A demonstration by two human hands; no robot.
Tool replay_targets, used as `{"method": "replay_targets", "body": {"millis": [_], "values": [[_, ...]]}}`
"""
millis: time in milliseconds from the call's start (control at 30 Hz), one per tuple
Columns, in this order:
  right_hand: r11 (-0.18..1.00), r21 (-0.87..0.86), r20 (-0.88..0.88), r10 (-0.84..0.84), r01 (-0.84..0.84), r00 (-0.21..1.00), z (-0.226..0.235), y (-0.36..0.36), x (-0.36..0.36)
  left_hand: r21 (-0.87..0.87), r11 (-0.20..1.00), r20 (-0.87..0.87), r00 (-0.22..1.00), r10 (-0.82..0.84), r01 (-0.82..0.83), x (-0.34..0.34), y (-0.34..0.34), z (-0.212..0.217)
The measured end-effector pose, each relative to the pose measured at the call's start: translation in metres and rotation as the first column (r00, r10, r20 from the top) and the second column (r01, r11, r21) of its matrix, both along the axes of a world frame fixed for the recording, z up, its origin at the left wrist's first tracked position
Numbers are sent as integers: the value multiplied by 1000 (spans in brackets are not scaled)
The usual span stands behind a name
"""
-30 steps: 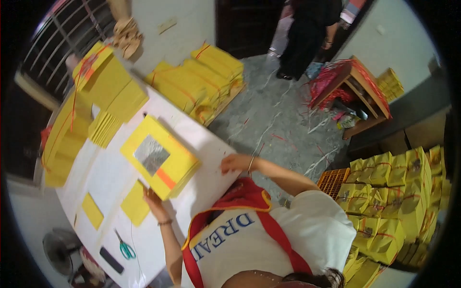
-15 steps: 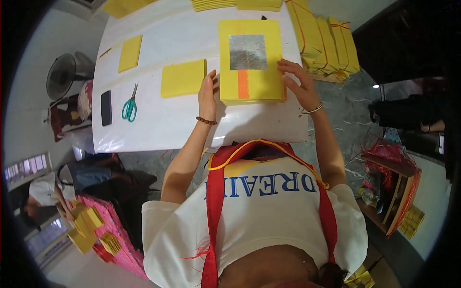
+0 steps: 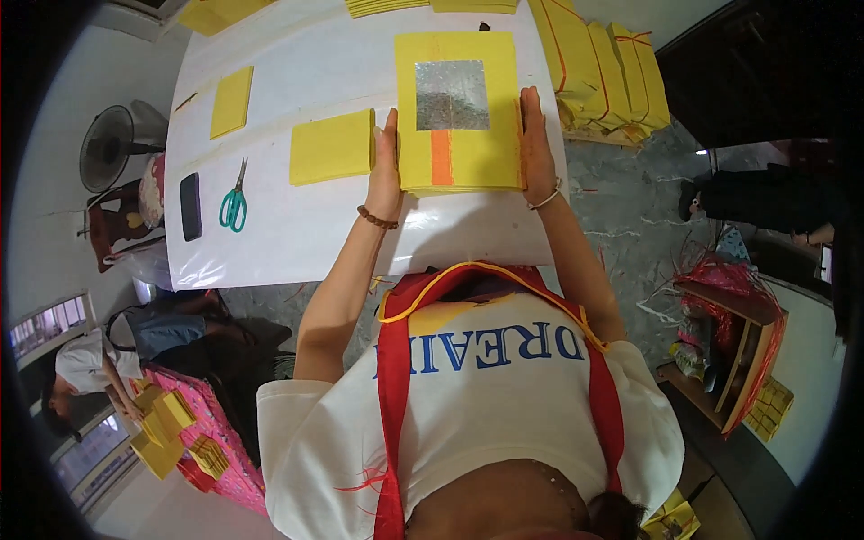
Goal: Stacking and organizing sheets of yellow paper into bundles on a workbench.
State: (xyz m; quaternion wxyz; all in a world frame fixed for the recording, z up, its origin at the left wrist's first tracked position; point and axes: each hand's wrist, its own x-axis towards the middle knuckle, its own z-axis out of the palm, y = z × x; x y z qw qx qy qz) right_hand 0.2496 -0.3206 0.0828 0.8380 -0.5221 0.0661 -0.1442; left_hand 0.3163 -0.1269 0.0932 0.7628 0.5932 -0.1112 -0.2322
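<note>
A thick stack of yellow paper sheets (image 3: pixel 493 157) lies on the white table, its top sheet bearing a silver foil rectangle (image 3: pixel 450 94) and an orange strip (image 3: pixel 441 159). Against the stack's left side rests my left hand (image 3: pixel 384 175), fingers straight and pointing away from me. My right hand (image 3: pixel 537 148) is laid flat along the opposite side, its fingers extended. The stack stands between both palms, and neither hand wraps round it. Just left of my left hand is a smaller yellow paper stack (image 3: pixel 331 147).
Green-handled scissors (image 3: pixel 233 209) and a dark phone (image 3: pixel 190 207) lie on the table's left (image 3: pixel 279 243), below another yellow pile (image 3: pixel 231 103). Tied yellow bundles (image 3: pixel 607 76) stand beyond its right edge. A fan (image 3: pixel 106 148) is at left; another person (image 3: pixel 85 369) handles yellow paper at lower left.
My right hand has gone from bent, spread fingers to lying flat along the stack's right side. My left hand has straightened against the left side. The whole view has shifted slightly.
</note>
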Motion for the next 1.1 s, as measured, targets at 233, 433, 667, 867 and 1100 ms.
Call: {"method": "replay_targets", "body": {"millis": [233,433,667,867,1100], "values": [[996,-81,1,-34,34,999,2,-8,1,78,997,7,1000,4,-5,3,2,4],[513,-857,98,72,47,993,12,-30,-17,522,832,818,385,-428,-185,12,35,43],[613,-787,-10,104,-72,995,5,-28,-13,656,749,752,157,-640,-90,15,28,58],[766,-638,-2,106,-83,994,6,-27,-13,652,757,712,306,-632,43,31,23,62],[773,-628,-33,90,-90,995,-1,-28,-12,650,727,567,497,-657,221,45,20,60]]}}
